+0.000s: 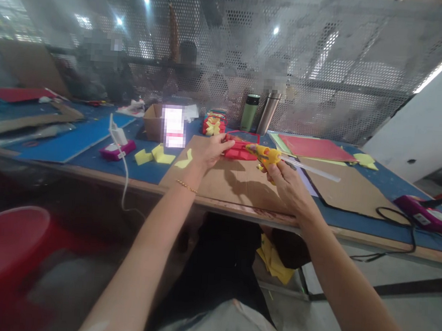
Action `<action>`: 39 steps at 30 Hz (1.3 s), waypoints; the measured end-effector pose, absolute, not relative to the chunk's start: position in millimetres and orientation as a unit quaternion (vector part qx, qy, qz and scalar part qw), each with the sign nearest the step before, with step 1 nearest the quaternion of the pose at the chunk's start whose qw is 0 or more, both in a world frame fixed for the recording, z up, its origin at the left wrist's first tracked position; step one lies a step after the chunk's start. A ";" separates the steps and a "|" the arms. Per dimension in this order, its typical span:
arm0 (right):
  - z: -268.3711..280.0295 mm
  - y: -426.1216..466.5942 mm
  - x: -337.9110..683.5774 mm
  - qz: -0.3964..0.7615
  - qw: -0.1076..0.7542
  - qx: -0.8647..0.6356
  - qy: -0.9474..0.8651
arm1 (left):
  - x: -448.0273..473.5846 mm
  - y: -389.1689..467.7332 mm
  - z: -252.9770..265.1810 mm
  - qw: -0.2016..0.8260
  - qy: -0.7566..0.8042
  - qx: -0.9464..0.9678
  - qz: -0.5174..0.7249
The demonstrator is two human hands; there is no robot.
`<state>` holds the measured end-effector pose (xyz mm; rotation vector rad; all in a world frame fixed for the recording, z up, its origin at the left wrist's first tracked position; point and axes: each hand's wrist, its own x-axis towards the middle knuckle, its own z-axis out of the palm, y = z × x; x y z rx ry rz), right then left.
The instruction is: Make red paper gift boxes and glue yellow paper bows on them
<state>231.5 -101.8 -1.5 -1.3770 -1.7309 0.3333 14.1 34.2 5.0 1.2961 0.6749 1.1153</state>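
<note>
Both full: left hand (215, 151) pinches red craft piece (239, 153), likely light, bendy, best edge-held; right hand (288, 182) grips yellow glue gun (265, 155).

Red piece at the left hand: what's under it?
Brown cardboard shows below the red piece, with shadows on it. Whatever lies directly beneath is covered, so I can't tell.

A flat brown cardboard sheet (214, 190) lies on the blue-topped table (149, 174). Over it, a small red piece with a looped handle (240, 152) is left of a yellow plastic glue gun (268, 156). Yellow folded paper pieces (163, 155) lie just left of the sheet, a purple plastic power strip (116, 150) farther left. Behind, a green cylindrical bottle (249, 115) stands left of a silver metal flask (269, 114).
</note>
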 end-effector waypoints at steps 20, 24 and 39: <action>-1.2 -98.8 233.1 0.111 0.438 -0.547 -0.705 | 16.7 29.3 12.1 0.607 0.316 0.545 0.485; 1.4 -100.1 230.5 0.114 0.434 -0.543 -0.710 | 16.9 28.9 12.7 0.608 0.320 0.545 0.480; -0.3 -98.6 234.4 0.094 0.422 -0.555 -0.711 | 15.7 30.1 12.2 0.607 0.311 0.558 0.472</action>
